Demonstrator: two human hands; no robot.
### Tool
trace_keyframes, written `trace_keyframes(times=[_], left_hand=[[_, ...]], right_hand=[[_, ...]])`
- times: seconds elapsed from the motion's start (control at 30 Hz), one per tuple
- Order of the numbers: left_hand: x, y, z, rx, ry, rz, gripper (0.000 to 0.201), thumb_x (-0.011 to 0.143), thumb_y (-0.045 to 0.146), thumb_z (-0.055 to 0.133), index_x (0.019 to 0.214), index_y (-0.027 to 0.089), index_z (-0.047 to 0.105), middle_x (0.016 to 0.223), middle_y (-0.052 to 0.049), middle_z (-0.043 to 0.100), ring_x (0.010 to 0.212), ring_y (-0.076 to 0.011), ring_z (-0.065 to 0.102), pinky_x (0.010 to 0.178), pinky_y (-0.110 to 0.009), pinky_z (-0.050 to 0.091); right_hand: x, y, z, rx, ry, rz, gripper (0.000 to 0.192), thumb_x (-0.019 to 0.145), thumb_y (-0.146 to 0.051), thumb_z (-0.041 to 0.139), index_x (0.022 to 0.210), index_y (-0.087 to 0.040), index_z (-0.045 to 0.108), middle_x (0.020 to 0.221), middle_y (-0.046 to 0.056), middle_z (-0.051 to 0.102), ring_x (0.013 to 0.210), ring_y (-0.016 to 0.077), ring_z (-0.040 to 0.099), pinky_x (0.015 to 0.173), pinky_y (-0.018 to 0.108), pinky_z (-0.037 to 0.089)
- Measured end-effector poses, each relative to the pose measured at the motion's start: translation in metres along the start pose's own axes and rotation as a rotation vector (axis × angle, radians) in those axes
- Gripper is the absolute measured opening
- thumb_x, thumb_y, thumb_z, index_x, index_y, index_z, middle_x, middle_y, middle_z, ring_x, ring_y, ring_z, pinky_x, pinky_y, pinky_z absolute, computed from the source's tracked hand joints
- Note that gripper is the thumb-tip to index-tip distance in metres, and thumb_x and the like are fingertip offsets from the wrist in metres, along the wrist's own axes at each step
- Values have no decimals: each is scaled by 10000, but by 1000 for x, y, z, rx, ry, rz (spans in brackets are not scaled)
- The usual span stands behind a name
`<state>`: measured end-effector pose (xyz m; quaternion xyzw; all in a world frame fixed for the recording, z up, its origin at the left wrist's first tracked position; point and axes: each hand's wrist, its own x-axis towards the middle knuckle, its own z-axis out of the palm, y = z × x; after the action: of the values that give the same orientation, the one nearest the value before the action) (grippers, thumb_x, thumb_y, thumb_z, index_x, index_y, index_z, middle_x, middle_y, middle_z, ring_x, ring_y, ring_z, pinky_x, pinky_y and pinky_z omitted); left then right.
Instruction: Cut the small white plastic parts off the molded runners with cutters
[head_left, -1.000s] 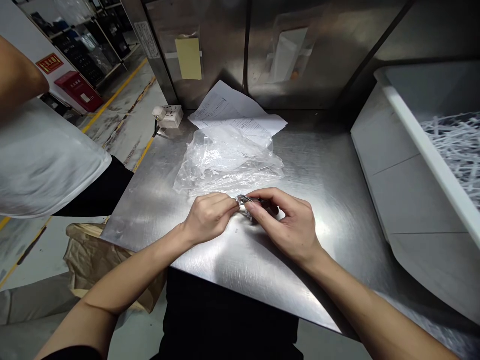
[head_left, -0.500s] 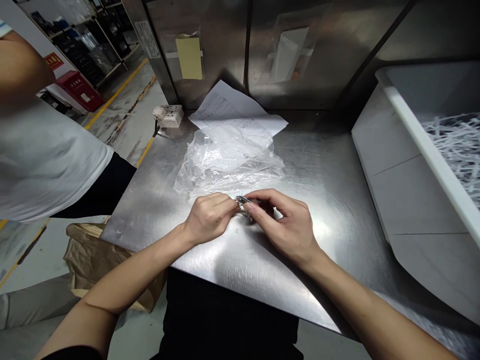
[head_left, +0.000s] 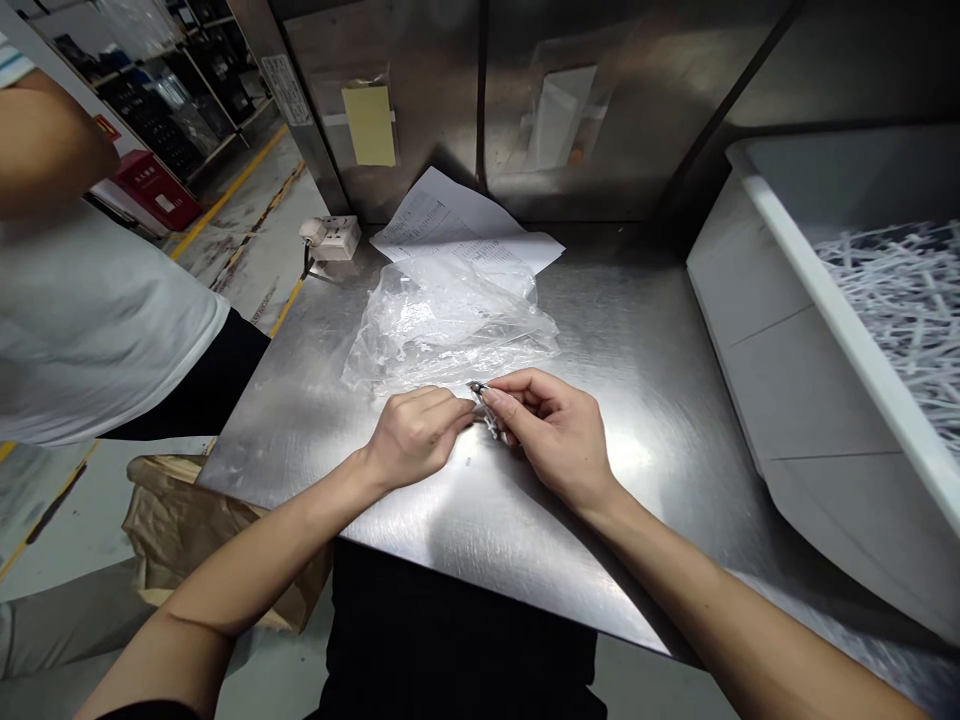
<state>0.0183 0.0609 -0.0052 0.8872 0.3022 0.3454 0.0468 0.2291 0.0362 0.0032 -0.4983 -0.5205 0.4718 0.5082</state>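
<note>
My left hand point(head_left: 415, 436) and my right hand point(head_left: 553, 432) meet fingertip to fingertip over the steel table point(head_left: 652, 400). Between them they pinch a small shiny metal piece point(head_left: 480, 395), partly in clear wrap; most of it is hidden by my fingers. Just beyond the hands lies a crumpled clear plastic bag point(head_left: 448, 320), partly over printed paper sheets point(head_left: 450, 215).
A large white bin point(head_left: 795, 330) with white strips point(head_left: 900, 300) stands at the right. A white power strip point(head_left: 330, 237) sits at the table's far left corner. Another person in a white shirt point(head_left: 90, 320) stands at the left. A brown paper bag point(head_left: 187, 530) lies on the floor.
My right hand's fingers have curled in closer to the small piece. The person at the left has leaned in a little. The camera view has shifted slightly.
</note>
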Motion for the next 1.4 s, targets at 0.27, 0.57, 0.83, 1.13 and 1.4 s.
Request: trace_keyframes(times=[0.27, 0.57, 0.83, 1.13, 1.4], left_hand=[[0, -1, -1, 0, 0, -29, 146, 1119, 172, 623, 1072, 181, 760, 861, -37, 807, 759, -181, 763, 722, -307, 591], [1, 0, -12, -95, 23, -177, 236, 1137, 173, 600, 946, 177, 739, 840, -35, 796, 758, -171, 761, 717, -294, 562], [3, 1, -15, -130, 46, -195, 225, 1143, 175, 602, 973, 185, 748, 899, -46, 832, 787, -181, 794, 721, -295, 562], [1, 0, -14, -126, 41, -162, 203, 1143, 158, 595, 989, 184, 724, 869, -42, 804, 777, -174, 770, 737, -297, 564], [0, -2, -14, -148, 13, -176, 229, 1148, 155, 572, 969, 182, 713, 868, -46, 796, 788, -179, 768, 749, -300, 562]], right_hand=[[9, -8, -8, 52, 15, 36, 252, 934, -436, 845, 923, -186, 811, 653, -12, 675, 547, 142, 585, 521, 295, 458], [12, -5, -25, -21, -3, -39, 236, 926, -415, 860, 1011, -195, 846, 808, 29, 779, 660, 174, 673, 618, 329, 542], [11, -4, -28, -117, -93, -73, 188, 962, -395, 848, 1041, -225, 864, 839, 24, 796, 701, 187, 717, 659, 338, 536], [9, -1, -27, -187, -102, -99, 182, 982, -399, 834, 1046, -233, 872, 819, 21, 799, 704, 194, 711, 660, 341, 522], [10, 4, -27, -141, -117, -105, 207, 997, -429, 842, 1062, -236, 880, 894, 41, 829, 791, 222, 760, 707, 355, 574]])
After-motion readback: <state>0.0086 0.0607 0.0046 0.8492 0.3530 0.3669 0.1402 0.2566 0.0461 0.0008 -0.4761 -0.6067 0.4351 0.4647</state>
